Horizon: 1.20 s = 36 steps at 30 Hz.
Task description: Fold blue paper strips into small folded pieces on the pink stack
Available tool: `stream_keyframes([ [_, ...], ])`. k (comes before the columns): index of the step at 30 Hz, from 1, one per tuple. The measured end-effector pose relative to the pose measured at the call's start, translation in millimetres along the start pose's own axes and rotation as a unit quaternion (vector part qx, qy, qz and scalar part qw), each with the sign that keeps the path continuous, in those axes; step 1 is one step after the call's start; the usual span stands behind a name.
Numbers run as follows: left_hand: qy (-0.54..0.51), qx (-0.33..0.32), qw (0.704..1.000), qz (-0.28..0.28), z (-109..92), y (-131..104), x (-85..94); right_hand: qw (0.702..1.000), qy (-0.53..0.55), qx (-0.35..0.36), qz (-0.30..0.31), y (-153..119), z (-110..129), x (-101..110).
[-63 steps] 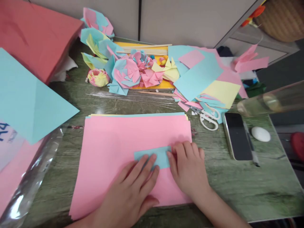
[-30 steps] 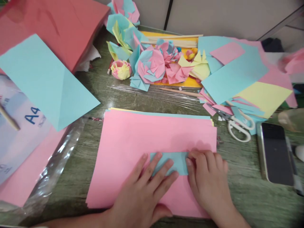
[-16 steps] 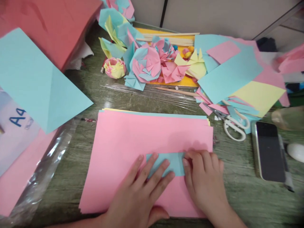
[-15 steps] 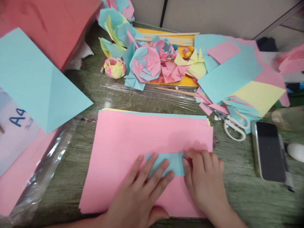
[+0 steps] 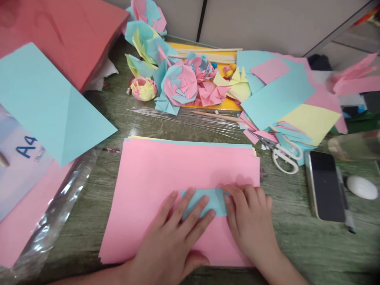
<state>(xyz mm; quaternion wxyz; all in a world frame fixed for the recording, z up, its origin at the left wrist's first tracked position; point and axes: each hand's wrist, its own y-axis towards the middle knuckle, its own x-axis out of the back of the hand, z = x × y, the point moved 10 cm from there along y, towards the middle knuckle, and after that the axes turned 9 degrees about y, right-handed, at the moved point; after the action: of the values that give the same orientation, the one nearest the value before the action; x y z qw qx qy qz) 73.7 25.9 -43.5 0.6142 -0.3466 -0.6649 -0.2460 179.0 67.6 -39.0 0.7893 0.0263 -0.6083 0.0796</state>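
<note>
A small blue paper rectangle [image 5: 212, 201] lies on a stack of pink sheets [image 5: 148, 178], with blue and yellow edges showing at the back. My left hand [image 5: 175, 233] lies on its left part, fingers spread and holding nothing. At the right end of the blue paper, my right hand [image 5: 251, 221] has its thumb and forefinger close together on the edge, the other fingers curled. That end of the paper is partly hidden under the fingers.
Folded paper flowers [image 5: 181, 85] and thin wires [image 5: 190, 120] lie behind the stack. White-handled scissors [image 5: 286, 156], a phone [image 5: 326, 186] and a white mouse-like object [image 5: 362, 187] are at the right. A large blue sheet [image 5: 53, 103] covers packaging at the left.
The view has shifted slightly, so objects at the right appear further left. My right forefinger has stretched a little leftward along the blue paper's top edge. My left hand stays spread on it.
</note>
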Motion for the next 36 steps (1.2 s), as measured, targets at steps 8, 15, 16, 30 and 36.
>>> stream_keyframes([
  [8,0.006,0.002,1.000,-0.011,-0.1,-0.1,0.4,1.000,0.001,-0.009,0.005,-0.4,-1.2,-0.8],
  [15,0.004,0.013,1.000,-0.003,0.9,-0.4,-0.3,1.000,-0.005,-0.001,-0.002,-0.5,0.0,0.1],
  [16,0.003,0.014,1.000,-0.001,1.1,-0.2,-0.7,1.000,-0.006,0.000,-0.002,-0.4,0.0,-0.2],
  [30,0.008,0.020,1.000,-0.002,2.2,-1.0,0.0,1.000,-0.014,-0.003,0.002,0.1,0.4,0.2],
  [36,0.016,0.025,1.000,-0.001,0.8,-3.2,0.1,1.000,-0.012,-0.004,0.000,1.1,1.2,0.9],
])
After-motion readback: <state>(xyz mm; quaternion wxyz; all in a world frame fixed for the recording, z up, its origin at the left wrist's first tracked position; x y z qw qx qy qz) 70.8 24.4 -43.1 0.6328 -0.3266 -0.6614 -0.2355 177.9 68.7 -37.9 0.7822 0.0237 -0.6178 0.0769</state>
